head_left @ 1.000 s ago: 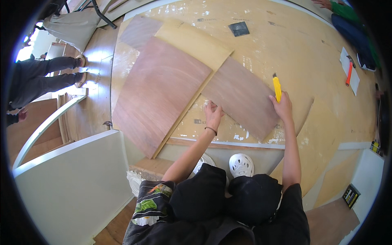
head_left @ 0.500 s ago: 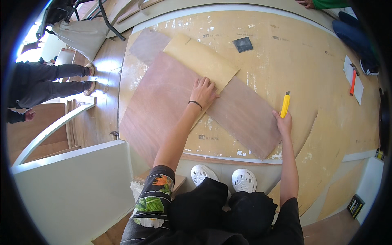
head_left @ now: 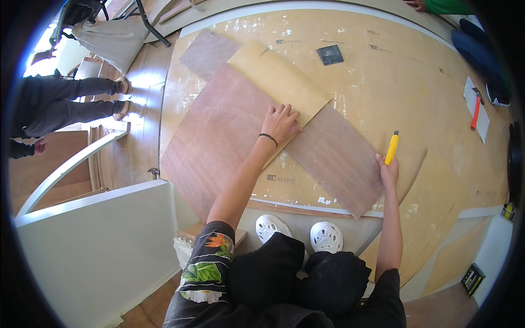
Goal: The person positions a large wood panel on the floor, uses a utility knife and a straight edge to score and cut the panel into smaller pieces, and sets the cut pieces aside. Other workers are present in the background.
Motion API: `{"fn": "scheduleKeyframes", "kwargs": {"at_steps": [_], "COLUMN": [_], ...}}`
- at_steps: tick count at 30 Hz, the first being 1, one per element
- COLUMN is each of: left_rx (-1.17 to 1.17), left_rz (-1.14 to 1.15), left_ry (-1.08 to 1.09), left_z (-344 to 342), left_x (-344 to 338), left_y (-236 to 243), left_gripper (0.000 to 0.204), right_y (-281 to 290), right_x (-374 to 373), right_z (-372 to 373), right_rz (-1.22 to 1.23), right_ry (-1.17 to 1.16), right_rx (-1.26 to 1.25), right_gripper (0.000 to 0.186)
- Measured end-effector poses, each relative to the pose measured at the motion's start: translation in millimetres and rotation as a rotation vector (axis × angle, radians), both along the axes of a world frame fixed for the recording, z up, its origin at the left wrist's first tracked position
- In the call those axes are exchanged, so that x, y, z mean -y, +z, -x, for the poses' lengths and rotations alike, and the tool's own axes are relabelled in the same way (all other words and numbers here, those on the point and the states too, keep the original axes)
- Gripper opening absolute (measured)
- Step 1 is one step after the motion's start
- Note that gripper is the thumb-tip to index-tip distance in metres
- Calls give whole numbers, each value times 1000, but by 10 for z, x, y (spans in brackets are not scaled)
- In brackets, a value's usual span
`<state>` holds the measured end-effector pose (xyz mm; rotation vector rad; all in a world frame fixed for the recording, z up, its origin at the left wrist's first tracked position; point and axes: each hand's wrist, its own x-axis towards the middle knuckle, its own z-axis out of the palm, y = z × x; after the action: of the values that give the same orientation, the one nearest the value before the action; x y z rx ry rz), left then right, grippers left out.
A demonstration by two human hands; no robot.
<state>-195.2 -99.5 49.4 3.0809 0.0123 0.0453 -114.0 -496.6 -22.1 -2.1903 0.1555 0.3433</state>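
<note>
With bent fingers, my left hand (head_left: pixel 281 124) grips the edge where a tan-faced strip (head_left: pixel 284 79) meets a large reddish thin plywood sheet (head_left: pixel 216 134). A narrower reddish-brown plywood strip (head_left: pixel 339 158) runs beneath these, its far end (head_left: pixel 208 53) showing at upper left and its near end slightly past the work board's front edge. My right hand (head_left: pixel 389 170) is closed around a yellow utility knife (head_left: pixel 392 147), blade end pointing away from me, beside the strip's right edge. Everything lies on a large tan board (head_left: pixel 383 93) with white scuffs.
A dark square (head_left: pixel 329 55) lies on the board; a red-handled hammer (head_left: pixel 476 112) rests on a white sheet at right. A curved tan offcut (head_left: pixel 426 218) is near my right arm. A white panel (head_left: pixel 104 246) stands at left. Two other people are partly visible.
The view has shifted slightly. My left hand and the plywood pieces have slid a little to the right across the board. The right hand with the knife has moved slightly right too.
</note>
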Motion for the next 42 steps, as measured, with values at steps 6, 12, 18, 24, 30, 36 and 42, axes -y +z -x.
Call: {"fn": "scheduleKeyframes", "kwargs": {"at_steps": [6,12,18,24,30,36,42], "left_rx": [-60,-50,-53,-10,214,131,232], "left_rz": [37,19,59,227,126,44,103], "left_ry": [-2,14,4,46,245,129,180], "left_z": [13,121,229,236,217,271,277], "left_x": [-142,-372,-217,-353,-848,-912,-867], "left_y": [47,72,1,-140,-282,-476,-562], "left_gripper": [46,40,38,33,36,32,31], "right_y": [162,213,43,103,369,228,307], "right_x": [204,405,158,124,259,-77,-137], "right_z": [224,312,225,304,273,469,533], "right_rz": [-5,-104,-28,77,359,398,430], "right_ry": [-47,-132,-89,-73,37,162,181], "right_rx": [-1,-45,1,117,365,333,272], "right_gripper": [36,36,38,35,37,35,32]}}
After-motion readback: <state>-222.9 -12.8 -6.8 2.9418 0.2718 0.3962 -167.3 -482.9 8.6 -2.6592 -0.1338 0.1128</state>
